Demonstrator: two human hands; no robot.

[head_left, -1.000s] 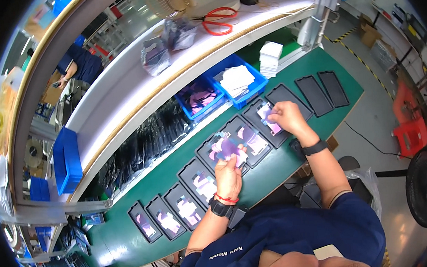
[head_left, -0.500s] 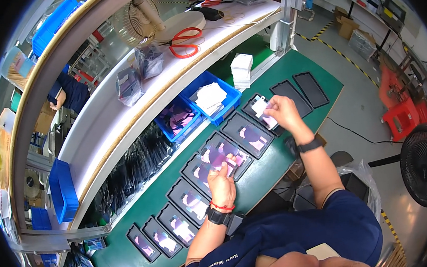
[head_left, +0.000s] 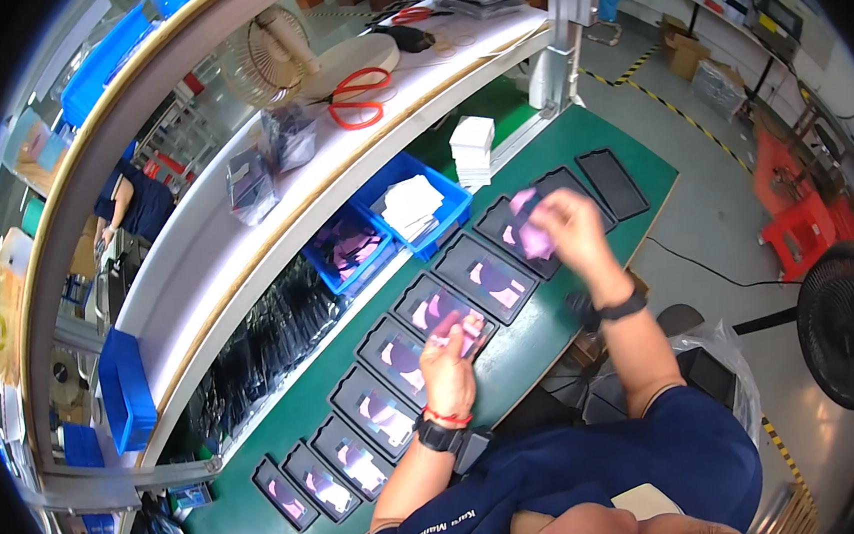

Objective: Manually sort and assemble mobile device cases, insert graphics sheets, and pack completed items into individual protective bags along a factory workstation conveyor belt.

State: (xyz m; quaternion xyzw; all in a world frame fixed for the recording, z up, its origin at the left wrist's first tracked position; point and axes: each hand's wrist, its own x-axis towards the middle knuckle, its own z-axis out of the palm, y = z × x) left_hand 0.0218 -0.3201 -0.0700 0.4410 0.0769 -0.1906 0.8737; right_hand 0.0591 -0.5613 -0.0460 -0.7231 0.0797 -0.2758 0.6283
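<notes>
My left hand [head_left: 445,371] is closed on a small stack of glossy pink-and-white cards [head_left: 472,330], held over the near edge of a black tray [head_left: 405,311]. Over another black tray [head_left: 486,214] farther right, my right hand [head_left: 575,233] pinches a pink-and-dark card [head_left: 533,242]; motion blurs its fingers and the card. Between the hands, one tray has a dark, pink-patterned card [head_left: 493,280] lying flat in it. More trays with similar cards, such as this pink one [head_left: 286,497], run in a row toward the lower left.
Bare black trays [head_left: 612,184] end the row at the right. Behind it stand blue bins, one with white cards [head_left: 412,206], one with pink-and-dark pieces [head_left: 347,248]. White stacked blocks [head_left: 473,148] are beside them. A shelf above bears red-handled scissors [head_left: 359,100]. A black fan [head_left: 846,327] stands right.
My right hand has shifted slightly, and the card under it has turned from a bright glare to pink. My left hand keeps its stack. The whole view has tilted a little.
</notes>
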